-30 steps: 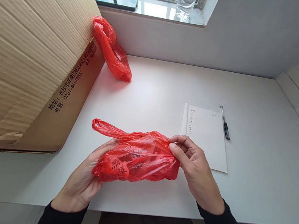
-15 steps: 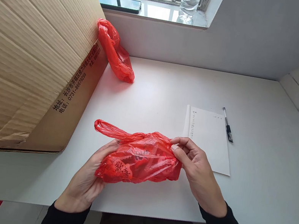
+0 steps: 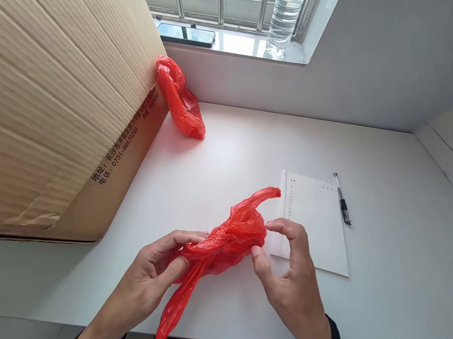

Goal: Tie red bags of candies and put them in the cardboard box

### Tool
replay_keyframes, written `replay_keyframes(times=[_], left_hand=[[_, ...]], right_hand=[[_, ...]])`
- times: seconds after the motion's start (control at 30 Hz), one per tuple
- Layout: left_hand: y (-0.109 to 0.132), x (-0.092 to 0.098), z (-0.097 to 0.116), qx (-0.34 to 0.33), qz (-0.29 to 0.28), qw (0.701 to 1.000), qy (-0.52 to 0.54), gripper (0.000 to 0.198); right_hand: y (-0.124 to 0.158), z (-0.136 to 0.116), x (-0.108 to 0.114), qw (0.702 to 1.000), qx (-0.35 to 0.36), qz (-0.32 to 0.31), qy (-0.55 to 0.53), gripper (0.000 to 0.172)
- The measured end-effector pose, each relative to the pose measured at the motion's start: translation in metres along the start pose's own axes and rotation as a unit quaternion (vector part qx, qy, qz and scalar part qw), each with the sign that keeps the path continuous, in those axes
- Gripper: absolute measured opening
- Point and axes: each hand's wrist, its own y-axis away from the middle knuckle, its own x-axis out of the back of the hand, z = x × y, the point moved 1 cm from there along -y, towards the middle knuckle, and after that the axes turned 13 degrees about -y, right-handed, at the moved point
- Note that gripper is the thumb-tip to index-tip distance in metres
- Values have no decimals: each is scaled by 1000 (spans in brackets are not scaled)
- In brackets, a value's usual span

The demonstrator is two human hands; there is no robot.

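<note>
A red plastic bag (image 3: 236,238), bunched up with its handles sticking out at the upper right and lower left, is held above the front part of the white table. My left hand (image 3: 158,271) grips its left end, thumb on top near the lower handle. At the bag's right end is my right hand (image 3: 293,277), its thumb and index finger spread apart, the fingertips at or just beside the plastic. What lies inside the bag is hidden.
A large cardboard box (image 3: 59,99) stands at the left, with another red bag (image 3: 183,103) beside it. A notebook (image 3: 317,226) and pen (image 3: 342,201) lie right of centre. On the windowsill are a phone (image 3: 186,35) and a water bottle (image 3: 286,13).
The bag has been turned and bunched up, and one handle now hangs toward me. My right hand has loosened its pinch and opened. The view has tilted up slightly.
</note>
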Motion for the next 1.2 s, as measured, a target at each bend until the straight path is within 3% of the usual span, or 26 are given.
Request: replay_keyframes(times=[0.1,0.17,0.23,0.33,0.53,0.67,0.8,0.87,0.97,1.03,1.13,1.2], left_hand=[[4,0,1,-36,-22,998,-39,23],[6,-2,4,-59,-29,994,-88,28],[7,-7,7,-79,-8,986,-147,27],[5,-16,10,-123,54,968,-210,8],[3,-23,5,-200,115,941,-247,11],[8,-19,8,-158,163,950,-213,7],[14,-7,13,-53,222,955,-187,7],[16,-5,13,-29,218,963,-156,10],[16,-9,13,-48,198,971,-123,10],[15,-15,12,-83,193,967,-141,17],[10,-20,11,-181,159,940,-241,38],[8,-19,9,-227,154,919,-283,26]], right_hand=[[1,-5,-7,992,117,-20,53,43],[-1,-6,-12,986,144,-54,70,36],[-3,-6,-15,985,146,-70,64,25],[-5,-6,-16,987,131,-84,44,17],[-3,-10,-11,993,83,-79,20,12],[-5,-9,-3,997,51,-59,27,9],[-6,-4,13,998,-59,3,1,9],[-6,-4,17,998,-67,15,-3,8],[-5,-8,10,999,27,-9,22,19],[-4,-11,0,995,82,-40,43,30],[-4,-12,-10,992,102,-62,52,21],[-4,-12,-9,993,99,-55,38,16]])
